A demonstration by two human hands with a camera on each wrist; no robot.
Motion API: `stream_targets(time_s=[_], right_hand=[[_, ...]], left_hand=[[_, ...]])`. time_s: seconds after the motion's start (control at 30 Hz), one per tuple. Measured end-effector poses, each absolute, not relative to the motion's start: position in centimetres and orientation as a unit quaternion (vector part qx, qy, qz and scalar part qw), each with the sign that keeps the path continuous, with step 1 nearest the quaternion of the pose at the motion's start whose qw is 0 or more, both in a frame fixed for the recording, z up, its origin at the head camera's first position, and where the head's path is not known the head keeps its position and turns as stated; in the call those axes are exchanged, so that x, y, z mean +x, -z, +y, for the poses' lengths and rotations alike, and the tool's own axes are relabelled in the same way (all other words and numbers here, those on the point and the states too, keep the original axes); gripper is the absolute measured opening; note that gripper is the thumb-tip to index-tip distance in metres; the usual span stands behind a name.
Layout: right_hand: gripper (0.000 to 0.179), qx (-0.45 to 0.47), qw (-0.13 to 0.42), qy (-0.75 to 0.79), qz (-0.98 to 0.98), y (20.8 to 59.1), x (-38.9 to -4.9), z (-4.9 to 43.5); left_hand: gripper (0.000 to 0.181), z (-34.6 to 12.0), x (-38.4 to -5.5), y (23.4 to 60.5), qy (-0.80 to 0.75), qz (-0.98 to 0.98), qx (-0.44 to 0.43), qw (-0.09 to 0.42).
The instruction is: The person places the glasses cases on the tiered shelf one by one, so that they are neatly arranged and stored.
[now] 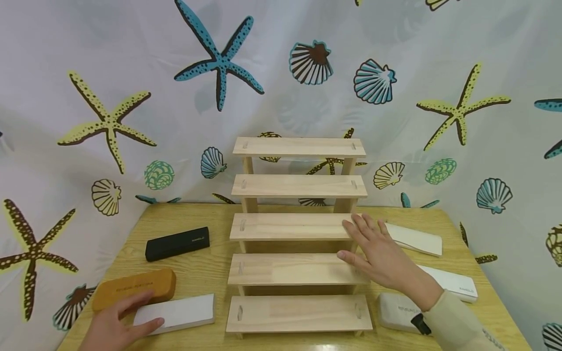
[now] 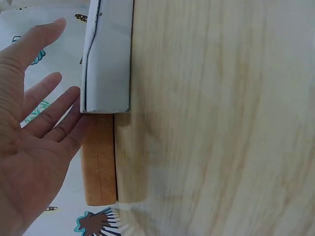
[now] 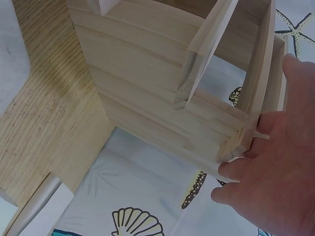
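Observation:
A five-tier wooden display rack (image 1: 291, 314) stands in the middle of the table. My right hand (image 1: 381, 253) is at its right end, fingers extended over the third shelf. In the right wrist view, the fingertips (image 3: 231, 169) are right at the shelf's edge. My left hand (image 1: 115, 322) is low at the left, thumb and fingers spread around the near end of a white glasses case (image 1: 184, 312). The left wrist view shows its fingers close beside that white case (image 2: 109, 64) and an orange glasses case (image 2: 100, 162), with an open palm.
A black glasses case (image 1: 177, 243) lies behind the orange one. Right of the rack lie a cream case (image 1: 417, 240), a white case (image 1: 452, 283) and a light grey case (image 1: 391, 312), partly behind my right forearm. A patterned cloth (image 1: 281, 97) hangs behind the table.

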State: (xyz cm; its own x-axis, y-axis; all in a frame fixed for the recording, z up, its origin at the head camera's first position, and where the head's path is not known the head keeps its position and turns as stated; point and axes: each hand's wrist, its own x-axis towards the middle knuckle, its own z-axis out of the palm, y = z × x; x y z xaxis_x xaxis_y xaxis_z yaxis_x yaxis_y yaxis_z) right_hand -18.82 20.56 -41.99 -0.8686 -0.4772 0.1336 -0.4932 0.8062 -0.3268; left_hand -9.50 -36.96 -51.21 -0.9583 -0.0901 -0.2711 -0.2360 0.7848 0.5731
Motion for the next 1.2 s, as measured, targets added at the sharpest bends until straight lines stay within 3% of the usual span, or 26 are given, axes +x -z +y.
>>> stream_targets(time_s=[0.53, 1.0, 1.2], right_hand=[[0.078, 0.257, 0.023, -0.176, -0.95, 41.9, -18.8, 20.5], [0.078, 0.255, 0.022, -0.178, -0.95, 42.1, -18.8, 20.6], [0.078, 0.258, 0.024, -0.178, -0.949, 42.2, -18.9, 20.6]], left_hand=[[0.094, -38.0, -9.7, 53.1, -0.296, 0.938, -0.086, 0.161], [0.1, -37.9, -9.6, 53.3, -0.281, 0.945, -0.058, 0.157], [0.103, -38.2, -9.7, 53.6, -0.297, 0.937, -0.084, 0.164]])
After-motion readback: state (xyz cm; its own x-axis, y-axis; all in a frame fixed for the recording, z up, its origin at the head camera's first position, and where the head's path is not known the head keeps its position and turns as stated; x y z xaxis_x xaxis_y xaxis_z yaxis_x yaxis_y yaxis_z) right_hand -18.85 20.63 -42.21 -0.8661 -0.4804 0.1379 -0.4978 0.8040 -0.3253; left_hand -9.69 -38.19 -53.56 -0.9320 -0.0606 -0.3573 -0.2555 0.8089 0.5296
